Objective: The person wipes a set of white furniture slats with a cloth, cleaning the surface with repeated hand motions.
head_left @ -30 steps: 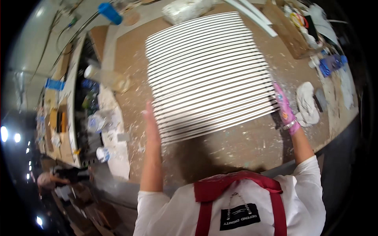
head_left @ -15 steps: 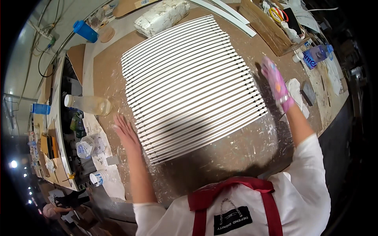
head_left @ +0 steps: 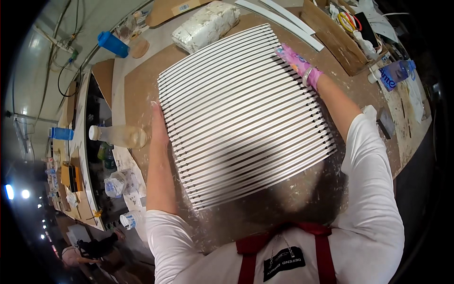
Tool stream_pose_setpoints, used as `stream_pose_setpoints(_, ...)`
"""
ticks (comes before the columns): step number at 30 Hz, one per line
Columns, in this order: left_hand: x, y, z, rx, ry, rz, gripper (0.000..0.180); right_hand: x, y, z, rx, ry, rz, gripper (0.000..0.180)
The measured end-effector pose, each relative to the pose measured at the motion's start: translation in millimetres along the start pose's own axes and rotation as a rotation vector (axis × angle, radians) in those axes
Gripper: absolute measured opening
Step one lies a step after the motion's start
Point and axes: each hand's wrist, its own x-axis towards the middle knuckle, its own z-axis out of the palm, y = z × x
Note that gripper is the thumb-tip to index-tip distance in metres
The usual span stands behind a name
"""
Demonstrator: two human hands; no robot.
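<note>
Many white slats [head_left: 236,113] lie side by side across a brown board, with dark gaps between them and small black pieces near both ends. Along their left ends my bare left hand [head_left: 159,120] stands on edge, fingers stretched out and holding nothing. My right hand [head_left: 297,65], in a pink patterned glove, lies at the far right ends of the slats. Its fingers are straight and appear to touch the ends; nothing is gripped in it.
A wrapped white block [head_left: 205,26] sits behind the slats, near loose white strips [head_left: 288,23]. At right are a wooden box [head_left: 336,40] of oddments and a bottle [head_left: 397,75]. At left stand a cloudy bottle [head_left: 120,136] and a blue one [head_left: 112,44].
My right hand has moved left and away from me, from beside the slats to their far right ends. My left hand has slid farther up against the left ends.
</note>
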Motion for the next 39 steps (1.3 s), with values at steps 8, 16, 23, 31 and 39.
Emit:
stream_pose_setpoints(8,-24.5,0.4,-40.4,0.478,0.143,0.296,0.065,-64.6,-66.8,-15.8,-0.29,0.168,-0.242,0.079)
stream_pose_setpoints(16,-244.3,-31.4,-3.0,1.419,-0.242,0.547,0.104,-281.9,-50.7,14.4,-0.731,-0.178,-0.663,0.084)
stream_pose_setpoints(23,-250.6,-49.2,-8.1,1.61,-0.251,0.607,0.098,-284.2,-47.1,28.2,-0.776,-0.062,-0.729,0.076)
stream_pose_setpoints(31,-258.2,-42.1,-0.2,1.578,-0.141,0.649,0.088,-293.1,-49.7,30.9,-0.81,0.003,-0.702,0.071)
stream_pose_setpoints(39,-309.2,-1.4,-128.3,1.531,0.157,0.417,0.061,-409.7,52.4,-14.0,-0.642,0.062,-0.296,0.058)
